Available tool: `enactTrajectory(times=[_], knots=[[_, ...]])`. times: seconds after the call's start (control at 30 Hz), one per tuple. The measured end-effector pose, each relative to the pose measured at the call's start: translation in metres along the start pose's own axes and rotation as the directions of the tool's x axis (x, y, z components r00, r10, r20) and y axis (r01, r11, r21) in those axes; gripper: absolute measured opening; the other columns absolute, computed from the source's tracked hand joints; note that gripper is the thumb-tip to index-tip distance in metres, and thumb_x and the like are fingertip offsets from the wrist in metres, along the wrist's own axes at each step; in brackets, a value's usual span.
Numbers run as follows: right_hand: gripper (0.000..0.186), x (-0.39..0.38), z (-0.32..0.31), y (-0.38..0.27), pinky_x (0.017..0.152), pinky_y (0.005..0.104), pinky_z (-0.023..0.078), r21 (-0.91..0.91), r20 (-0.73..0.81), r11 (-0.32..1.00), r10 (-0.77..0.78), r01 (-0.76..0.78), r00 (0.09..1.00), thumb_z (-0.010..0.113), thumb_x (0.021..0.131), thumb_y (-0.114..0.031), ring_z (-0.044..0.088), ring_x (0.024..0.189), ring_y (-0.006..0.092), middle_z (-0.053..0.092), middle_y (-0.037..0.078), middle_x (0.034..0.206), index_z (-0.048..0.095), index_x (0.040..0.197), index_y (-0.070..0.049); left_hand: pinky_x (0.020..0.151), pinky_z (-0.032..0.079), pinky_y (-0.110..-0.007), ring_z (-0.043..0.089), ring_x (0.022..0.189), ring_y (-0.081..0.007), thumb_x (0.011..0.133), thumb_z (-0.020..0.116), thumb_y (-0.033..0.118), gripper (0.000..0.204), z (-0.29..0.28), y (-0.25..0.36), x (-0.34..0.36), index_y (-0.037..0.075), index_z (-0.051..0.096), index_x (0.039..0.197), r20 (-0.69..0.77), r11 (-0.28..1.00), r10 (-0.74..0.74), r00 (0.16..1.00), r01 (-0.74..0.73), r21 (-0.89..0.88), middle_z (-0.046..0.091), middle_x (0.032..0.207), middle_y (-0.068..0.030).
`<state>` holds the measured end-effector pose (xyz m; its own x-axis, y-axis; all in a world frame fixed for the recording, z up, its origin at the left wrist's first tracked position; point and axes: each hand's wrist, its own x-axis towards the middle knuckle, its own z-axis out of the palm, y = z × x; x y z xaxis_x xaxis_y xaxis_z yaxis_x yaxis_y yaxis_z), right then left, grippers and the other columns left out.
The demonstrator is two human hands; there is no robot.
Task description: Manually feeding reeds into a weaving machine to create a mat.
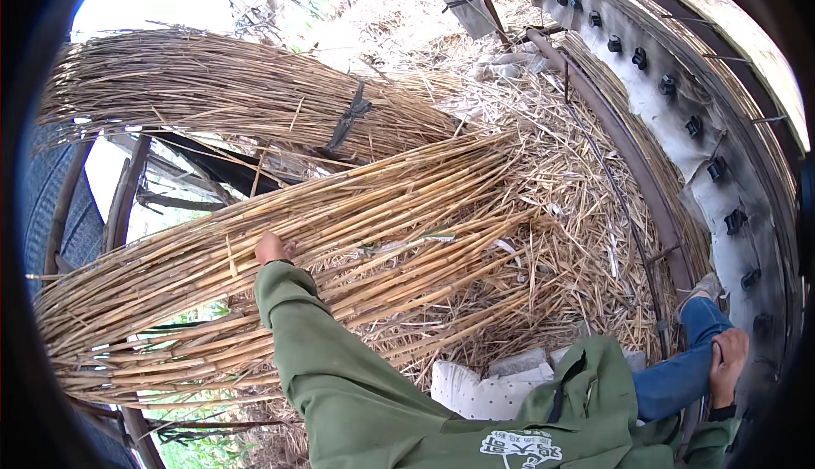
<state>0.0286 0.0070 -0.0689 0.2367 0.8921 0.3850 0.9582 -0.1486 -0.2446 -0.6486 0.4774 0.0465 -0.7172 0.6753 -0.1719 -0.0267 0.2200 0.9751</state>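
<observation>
My left hand point(273, 248) grips a loose spread of long, straw-coloured reeds point(382, 197) lying diagonally across the middle, its fingers partly hidden among the stalks. My left arm is in a green sleeve. My right hand point(727, 365) is at the far right, its fingers curled over my bent knee in blue jeans point(675, 380). Above the spread reeds lies a thicker reed bundle point(212, 87) with a dark strip of material point(348, 117) across it.
Chopped straw point(577, 257) covers the ground. A curved metal frame point(632, 151) with a grey sheet point(739, 265) and a row of black fittings point(717, 168) runs down the right. Thin poles point(127, 189) stand at left. A dotted white pad point(475, 393) lies beside me.
</observation>
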Motion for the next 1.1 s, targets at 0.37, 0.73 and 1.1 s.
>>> enactTrajectory(times=[0.37, 0.73, 1.1], knots=[[0.01, 0.003, -0.01, -0.008, 0.074, 0.0431, 0.039, 0.073, -0.051, 0.997, 0.043, -0.039, 0.998, 0.057, 0.064, -0.002, 0.05, 0.079, 0.0336, 0.052, 0.013, 0.075, 0.054, 0.074, -0.002, 0.056, 0.041, -0.025, 0.048, 0.063, -0.0094, 0.084, 0.061, 0.033, 0.026, -0.007, 0.006, 0.008, 0.015, 0.052, 0.101, 0.301, 0.906, 0.355, 0.885, -0.246, -0.345, 0.056, 0.081, 0.001], [0.021, 0.01, -0.019, 0.0, 0.075, 0.0377, 0.043, 0.202, 0.025, 0.967, 0.152, -0.154, 0.988, 0.067, 0.066, -0.005, 0.055, 0.082, 0.0285, 0.059, 0.01, 0.083, 0.06, 0.086, -0.003, 0.067, 0.044, -0.029, 0.049, 0.067, -0.014, 0.093, 0.044, 0.014, 0.018, 0.209, -0.005, -0.235, 0.006, 0.041, 0.078, 0.442, 0.562, 0.826, 0.35, -0.439, -0.701, 0.048, 0.066, -0.0036], [0.092, 0.183, -0.112, -0.13, 0.097, 0.0366, 0.037, 0.56, -0.339, 0.718, -0.256, 0.413, 0.905, 0.079, 0.06, -0.026, 0.044, 0.117, 0.0268, 0.043, 0.017, 0.126, 0.027, 0.133, -0.002, 0.058, 0.041, -0.036, 0.05, 0.059, -0.0283, 0.085, 0.058, 0.018, 0.018, 0.297, -0.076, -0.414, 0.0, 0.056, 0.084, 0.629, 0.505, 0.774, 0.07, -0.667, -0.548, 0.056, 0.068, -0.0139]])
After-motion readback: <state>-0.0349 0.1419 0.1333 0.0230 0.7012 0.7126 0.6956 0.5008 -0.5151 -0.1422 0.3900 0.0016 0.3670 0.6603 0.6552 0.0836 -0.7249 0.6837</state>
